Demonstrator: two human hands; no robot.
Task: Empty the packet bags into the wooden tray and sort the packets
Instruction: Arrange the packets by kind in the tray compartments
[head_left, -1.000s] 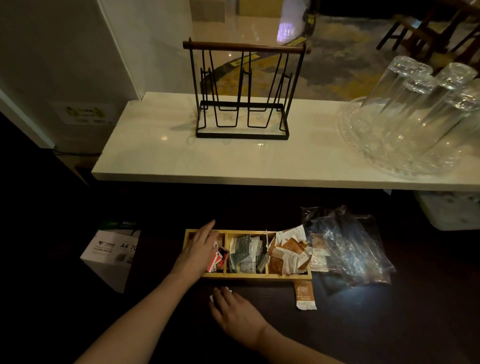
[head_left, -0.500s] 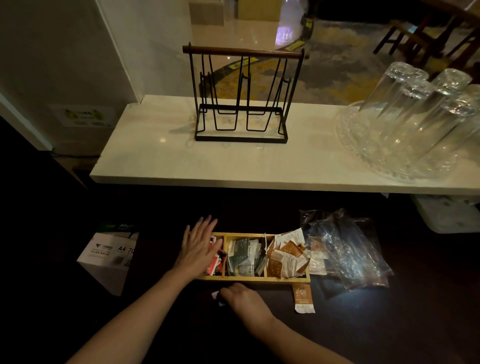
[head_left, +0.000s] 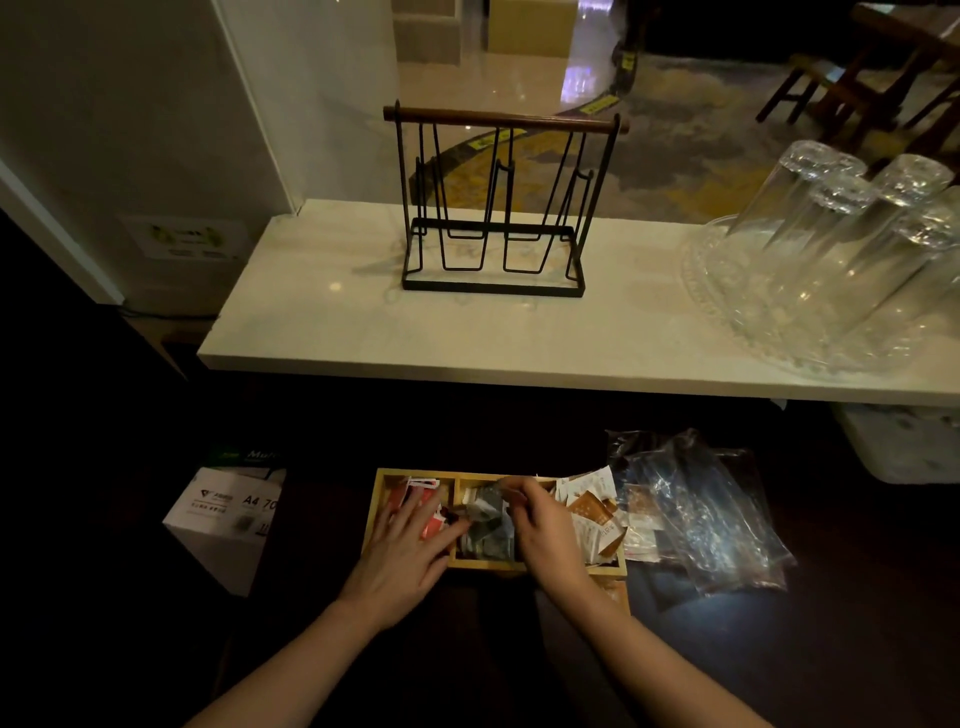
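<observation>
The wooden tray (head_left: 415, 472) with three compartments lies on the dark table. Red packets (head_left: 423, 491) fill its left compartment, grey-green packets (head_left: 488, 543) the middle, brown and white packets (head_left: 592, 512) the right. My left hand (head_left: 410, 551) rests flat on the red packets with its fingers spread. My right hand (head_left: 545, 535) hovers over the middle compartment, its fingertips pinched on a small packet (head_left: 488, 506). Crumpled clear plastic bags (head_left: 696, 509) lie just right of the tray. One brown packet (head_left: 615, 592) pokes out in front of the tray's right corner, partly hidden by my right forearm.
A white A4 paper box (head_left: 228, 514) stands left of the tray. Behind, a pale marble counter (head_left: 519, 332) overhangs the table and carries a black wire rack (head_left: 493, 208) and upturned glasses (head_left: 831, 249). A white container (head_left: 904, 447) sits under the counter's right end.
My right hand has lifted from the table in front of the tray and moved over the middle compartment. My left hand slid slightly right and down over the red packets.
</observation>
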